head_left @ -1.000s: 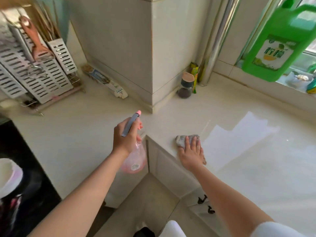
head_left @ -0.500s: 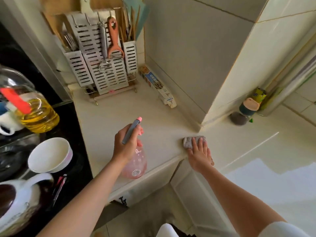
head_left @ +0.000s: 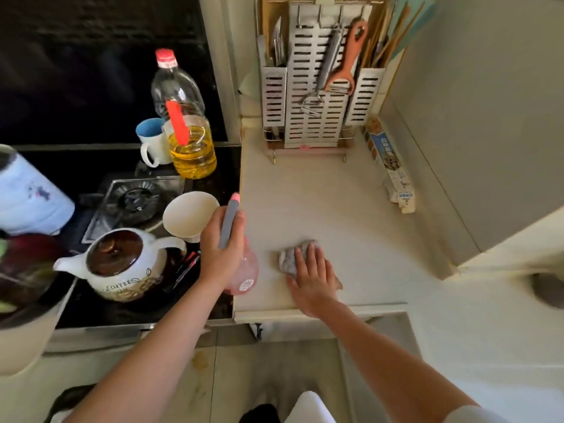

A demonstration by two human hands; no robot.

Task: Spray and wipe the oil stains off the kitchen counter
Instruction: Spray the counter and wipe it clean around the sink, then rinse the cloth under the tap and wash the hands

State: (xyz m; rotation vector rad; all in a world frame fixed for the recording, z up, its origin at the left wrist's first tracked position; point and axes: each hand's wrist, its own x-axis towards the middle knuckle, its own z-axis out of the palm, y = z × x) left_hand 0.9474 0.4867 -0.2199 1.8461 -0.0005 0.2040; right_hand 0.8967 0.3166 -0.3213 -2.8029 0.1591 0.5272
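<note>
**Head view: rag flat under right hand, unwiped bench runs away toward the rack**

Head view looks down on a pale bench [head_left: 320, 190] beside a dark stove [head_left: 134, 199]. Right hand [head_left: 311, 276] lies palm-down, fingers spread, pressing a grey rag [head_left: 290, 257] onto the bench near its front edge. The rag sticks out from under the fingertips on the far-left side. Left hand [head_left: 221, 248] is closed around a pink spray bottle [head_left: 244, 273], grey trigger head pointing up and away, held at the bench's left edge just beside the stove. The two hands are apart, side by side, bottle left of rag.

Key relation: the open bench surface stretches straight ahead from both hands, long axis running front-to-back toward the utensil rack [head_left: 314, 87] at the far wall. A long box [head_left: 390, 166] lies along the right wall, parallel to that axis, well clear of the rag. Right hand is nearer the middle of the strip; left hand sits over the left border.

No oil stains can be made out on the surface at this resolution.

Judgement: the wipe step is in hand. The next stroke probably pushes the rag forward along the strip, or the nozzle aims ahead first. A white bowl [head_left: 189, 215], a coffee pot [head_left: 122, 264] and an oil bottle [head_left: 189, 141] crowd the stove side, so a leftward sweep risks bumping them.
</note>
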